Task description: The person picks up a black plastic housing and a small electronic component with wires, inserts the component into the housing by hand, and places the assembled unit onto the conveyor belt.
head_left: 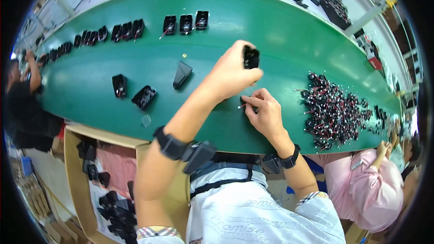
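My left hand [229, 73] is wrapped round a black plastic housing [251, 58], held above the green table with its open hollow side showing. Just below and to the right, my right hand [266, 112] pinches a small wired part; a thin wire with a pale end [241, 106] sticks out from its fingertips. Most of that part is hidden by the fingers. To the left on the table lie a dark grey housing [182, 75], a black housing [144, 97] turned open side up, and another black housing [120, 85] with a wire inside.
A large heap of small black parts with red wires [332, 110] covers the right side of the green table [217, 131]. Several filled housings [186, 24] stand in rows along the far left. A cardboard box [74, 176] with black parts is at lower left. Co-workers sit on both sides.
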### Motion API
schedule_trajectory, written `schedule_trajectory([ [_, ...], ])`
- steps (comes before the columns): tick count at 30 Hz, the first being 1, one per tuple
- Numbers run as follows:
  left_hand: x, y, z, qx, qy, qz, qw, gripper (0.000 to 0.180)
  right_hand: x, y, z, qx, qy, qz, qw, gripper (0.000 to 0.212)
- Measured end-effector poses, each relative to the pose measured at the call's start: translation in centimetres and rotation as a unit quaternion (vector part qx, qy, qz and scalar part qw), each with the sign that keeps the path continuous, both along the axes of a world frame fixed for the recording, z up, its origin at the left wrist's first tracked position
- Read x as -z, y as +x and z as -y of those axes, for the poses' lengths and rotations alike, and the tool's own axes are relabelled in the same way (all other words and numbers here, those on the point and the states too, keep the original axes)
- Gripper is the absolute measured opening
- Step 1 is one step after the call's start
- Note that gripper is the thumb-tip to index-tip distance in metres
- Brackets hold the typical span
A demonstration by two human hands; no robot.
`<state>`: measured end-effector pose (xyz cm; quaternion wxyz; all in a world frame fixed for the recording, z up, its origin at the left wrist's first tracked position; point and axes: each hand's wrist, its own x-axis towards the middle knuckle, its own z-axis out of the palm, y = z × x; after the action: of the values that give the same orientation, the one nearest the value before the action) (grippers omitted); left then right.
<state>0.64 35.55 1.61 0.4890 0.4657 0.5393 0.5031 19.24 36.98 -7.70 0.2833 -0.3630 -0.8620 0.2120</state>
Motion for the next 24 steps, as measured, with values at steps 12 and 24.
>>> schedule_trajectory([
  [12,7.7,2.7,13.3,0.000,0.089,0.261,0.961,0.097,-2.8,2.1,0.2,-0.058,-0.015,-0.099,0.993,0.022],
  [24,5.9,1.2,15.2,-0.030,0.083,0.036,0.995,0.092,-9.6,1.3,4.3,-0.304,-0.015,-0.102,0.947,0.026],
])
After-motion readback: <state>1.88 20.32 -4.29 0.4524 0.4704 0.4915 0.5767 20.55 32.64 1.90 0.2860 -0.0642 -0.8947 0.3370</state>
